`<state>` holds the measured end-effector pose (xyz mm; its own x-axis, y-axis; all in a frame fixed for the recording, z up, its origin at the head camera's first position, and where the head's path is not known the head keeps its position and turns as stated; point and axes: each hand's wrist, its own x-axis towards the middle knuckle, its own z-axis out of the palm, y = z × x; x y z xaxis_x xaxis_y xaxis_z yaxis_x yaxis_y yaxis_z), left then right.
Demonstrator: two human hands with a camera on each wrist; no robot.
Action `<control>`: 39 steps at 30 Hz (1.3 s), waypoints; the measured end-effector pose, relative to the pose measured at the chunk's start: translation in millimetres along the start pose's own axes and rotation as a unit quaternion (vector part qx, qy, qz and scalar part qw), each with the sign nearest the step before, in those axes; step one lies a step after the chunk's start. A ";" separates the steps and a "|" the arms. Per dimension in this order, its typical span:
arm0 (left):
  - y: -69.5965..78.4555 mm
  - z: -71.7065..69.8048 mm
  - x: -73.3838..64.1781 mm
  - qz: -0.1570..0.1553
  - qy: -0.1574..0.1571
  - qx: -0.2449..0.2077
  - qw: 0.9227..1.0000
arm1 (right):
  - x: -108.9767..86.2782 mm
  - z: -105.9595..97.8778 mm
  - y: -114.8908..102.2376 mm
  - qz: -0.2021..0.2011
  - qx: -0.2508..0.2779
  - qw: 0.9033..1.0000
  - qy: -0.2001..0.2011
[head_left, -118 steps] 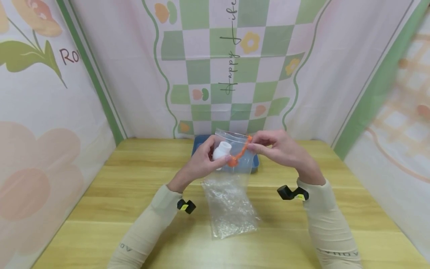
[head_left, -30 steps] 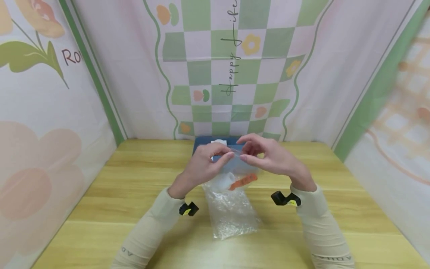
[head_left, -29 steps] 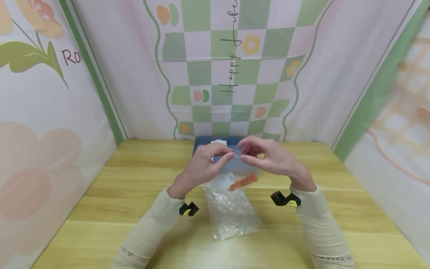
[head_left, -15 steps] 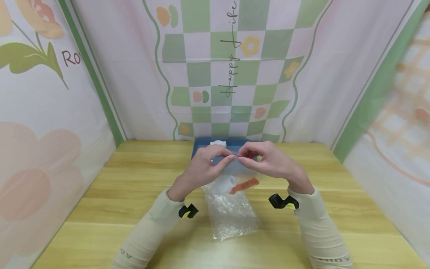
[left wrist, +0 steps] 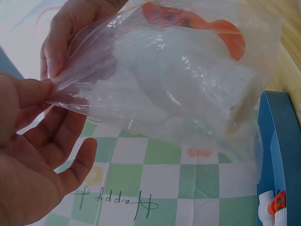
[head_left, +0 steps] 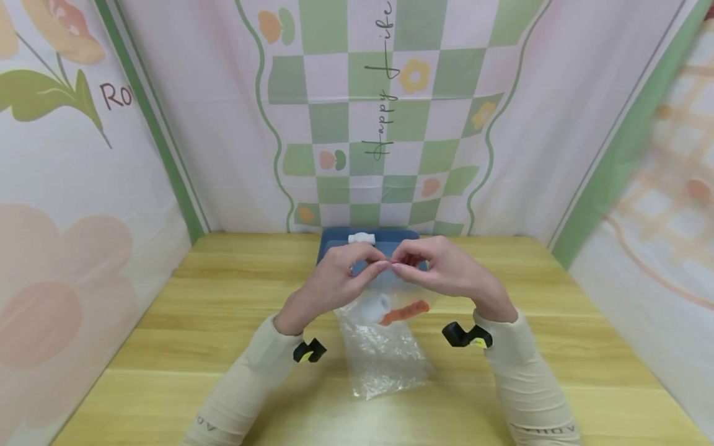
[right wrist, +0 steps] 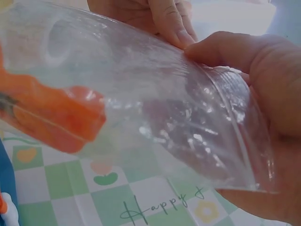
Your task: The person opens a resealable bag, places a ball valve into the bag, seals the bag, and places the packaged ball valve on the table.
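A clear zip bag (left wrist: 164, 89) hangs from both hands, which meet at its top edge. My left hand (head_left: 341, 275) pinches that edge between thumb and index finger; its other fingers are spread in the left wrist view. Right beside it, my right hand (head_left: 443, 269) pinches the same edge, thumb against fingers. The zip strip (right wrist: 230, 115) shows in the right wrist view. Inside the bag lie a white plastic piece with a round neck (head_left: 372, 307) and a long orange plastic piece (head_left: 406, 312). Bag film blurs their exact shapes.
A crinkled clear plastic bag (head_left: 385, 362) lies on the wooden table (head_left: 223, 272) below the hands. Behind them stands a blue tray (head_left: 333, 236) with a white part (head_left: 361, 238) in it. An orange part (left wrist: 279, 201) shows there too. Patterned cloth hangs behind.
Earlier the left hand held the white piece and the right the orange piece at the bag; both pieces now hang inside it. Lately the right fingertips have come together beside the left ones.
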<state>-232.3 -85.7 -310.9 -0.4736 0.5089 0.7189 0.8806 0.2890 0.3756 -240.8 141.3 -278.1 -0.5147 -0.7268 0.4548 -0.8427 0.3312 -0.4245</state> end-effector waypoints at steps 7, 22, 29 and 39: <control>2.2 0.3 -0.2 -0.010 -0.009 0.002 1.000 | -1.4 1.2 -1.3 0.004 -0.002 1.000 -0.004; 1.5 1.6 -0.3 0.004 -0.012 0.015 1.000 | -1.4 2.7 -2.1 0.012 0.018 1.000 -0.004; 2.1 1.2 0.1 0.007 -0.016 -0.002 1.000 | -2.5 1.4 -2.4 -0.005 0.011 1.000 -0.001; 4.4 -0.4 1.9 0.008 -0.012 -0.005 1.000 | -2.2 0.6 -2.2 -0.022 0.005 1.000 0.004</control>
<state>-229.3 -83.7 -307.6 -0.4600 0.5322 0.7108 0.8879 0.2723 0.3708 -237.7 141.8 -278.7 -0.4785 -0.7359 0.4790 -0.8628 0.2926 -0.4123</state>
